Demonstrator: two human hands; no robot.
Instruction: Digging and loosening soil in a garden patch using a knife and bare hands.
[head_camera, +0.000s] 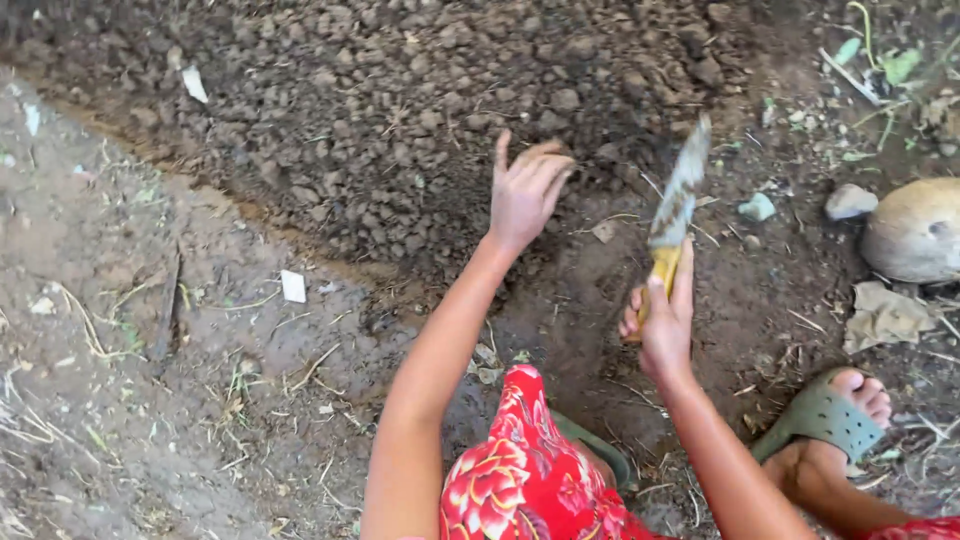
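1. Knife (678, 200) is the landmark here: a worn blade with a yellow handle, pointing up and away from the person, tilted a little to the right, above a patch of dug soil (400, 120).
2. The right hand (662, 318) is closed around the yellow handle, thumb along its right side, fingers curled on the left. The forearm comes up from the lower right.
3. The left hand (525, 190) is to the left of the knife, well apart from it. It is open, fingers spread and bent slightly, and holds nothing. It is over the loose crumbly soil; whether the fingertips touch the soil I cannot tell.
4. Left of the knife, far across the hard ground, lies a small white square scrap (293, 286). Another white scrap (194, 84) lies higher, at the edge of the dug soil.
5. Right of the knife are a pale greenish stone (757, 207), a grey stone (850, 201) and a big round brown husk (915, 230), partly cut by the picture edge.
6. Below the knife is red flowered cloth (520, 470) on the person's knee, and to the lower right a foot in a green sandal (825, 415).
7. Nothing stands between the blade and the soil.
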